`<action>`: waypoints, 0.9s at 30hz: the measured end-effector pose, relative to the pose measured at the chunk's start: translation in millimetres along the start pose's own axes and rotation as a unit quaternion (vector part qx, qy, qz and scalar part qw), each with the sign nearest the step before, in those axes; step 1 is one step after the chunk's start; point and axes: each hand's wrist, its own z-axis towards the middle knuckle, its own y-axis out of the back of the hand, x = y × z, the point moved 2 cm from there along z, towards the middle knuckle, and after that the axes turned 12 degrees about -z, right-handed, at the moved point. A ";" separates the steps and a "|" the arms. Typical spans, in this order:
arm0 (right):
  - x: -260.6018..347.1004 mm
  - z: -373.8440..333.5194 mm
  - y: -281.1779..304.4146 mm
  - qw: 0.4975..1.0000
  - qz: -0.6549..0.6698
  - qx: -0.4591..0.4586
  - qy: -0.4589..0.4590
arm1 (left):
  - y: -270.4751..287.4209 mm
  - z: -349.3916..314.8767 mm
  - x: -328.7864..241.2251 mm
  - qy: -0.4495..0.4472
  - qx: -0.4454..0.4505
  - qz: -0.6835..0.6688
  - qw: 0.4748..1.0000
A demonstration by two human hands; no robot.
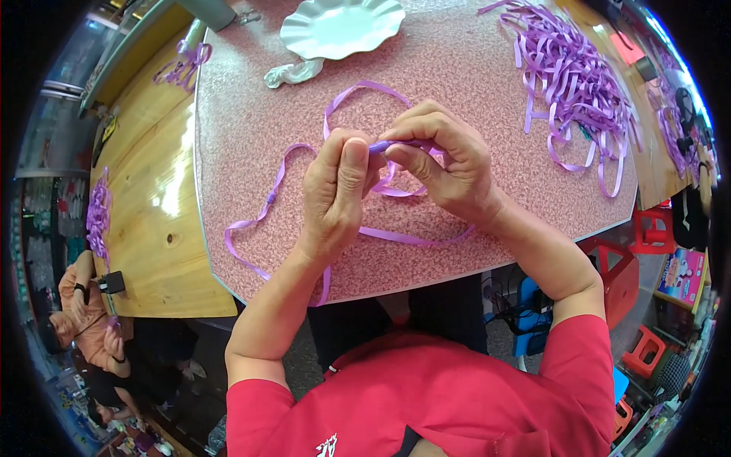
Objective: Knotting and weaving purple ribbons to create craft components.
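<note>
There are two bare hands, one pink speckled worktop [251, 145], one white plate [343, 30] with a wavy edge, and one crumpled white wad [294, 73] just beside the plate. One big heap of purple ribbons [575, 76] lies at the far right, too tangled to count. Two small purple bunches [183, 67] sit on the yellow wooden worktop [156, 244] on the left.

Both arms are bent and reach in from the near side, so the hands almost meet in the middle. The left hand [335, 183] has its thumb on top, pointing away from the body. The right hand [457, 164] leans in toward it.

The left fingers are pinched shut on a bit of purple ribbon [411, 241]. The right thumb and pointing finger pinch it too, just beside. The rest of the ribbon lies in loops under and around the hands.
</note>
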 end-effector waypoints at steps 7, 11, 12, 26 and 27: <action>-2.4 -2.1 -3.9 0.999 0.025 0.001 -0.034 | 2.1 0.6 2.7 -0.046 0.006 0.065 0.997; -1.2 -1.3 -1.4 0.999 0.025 0.002 -0.028 | 3.5 0.0 4.5 -0.058 0.013 0.078 0.995; 1.1 -0.2 0.1 0.999 0.020 0.010 -0.028 | 3.9 -0.2 2.8 -0.069 0.022 0.100 0.992; 0.5 -3.3 0.5 0.992 0.071 0.052 -0.089 | 0.4 5.2 -2.7 -0.194 0.042 0.255 0.947; -0.4 -2.2 2.0 0.993 0.064 0.056 -0.082 | 1.0 5.6 -2.4 -0.203 0.041 0.271 0.940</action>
